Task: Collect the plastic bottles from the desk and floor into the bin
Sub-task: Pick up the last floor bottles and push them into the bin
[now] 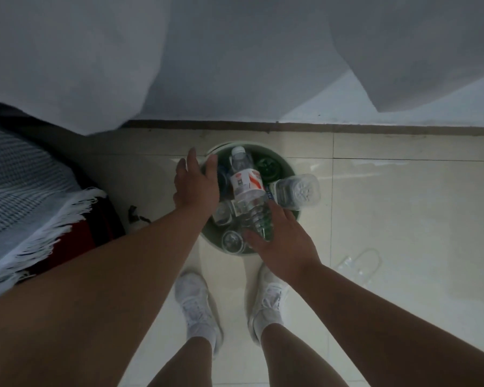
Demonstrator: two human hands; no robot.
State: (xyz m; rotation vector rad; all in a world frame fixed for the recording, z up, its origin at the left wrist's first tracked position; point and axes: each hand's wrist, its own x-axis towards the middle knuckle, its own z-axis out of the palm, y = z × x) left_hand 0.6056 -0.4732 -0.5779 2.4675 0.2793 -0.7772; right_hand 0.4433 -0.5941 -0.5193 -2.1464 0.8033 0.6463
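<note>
Top-down view, dim light. Round green bin [289, 167] stands on the tiled floor [403, 219], just ahead of two white shoes [197, 308]. Bin is packed with clear plastic bottles. One labelled bottle [248, 188], white cap at the far end, red-and-white label, lies on top across the pile, tilted. A second bottle [296, 191] lies sideways over the right rim, base pointing outward, partly sticking out of the bin. More bottles [229, 240] sit below, at the near side, bottoms or mouths up, hard to count.

Right hand [285, 241] grips the lower end of the labelled bottle, fingers wrapped around its ribbed body. Left hand [196, 182] is at the left rim of the bin, fingers spread wide, holding nothing; cannot tell if it touches the rim or the pile.

One more clear bottle [358, 265] lies flat on the floor to the right, well apart from the bin. Fringed grey blanket [25, 196] at left edge. Pale curtains [235, 51] hang at the top of the view.
</note>
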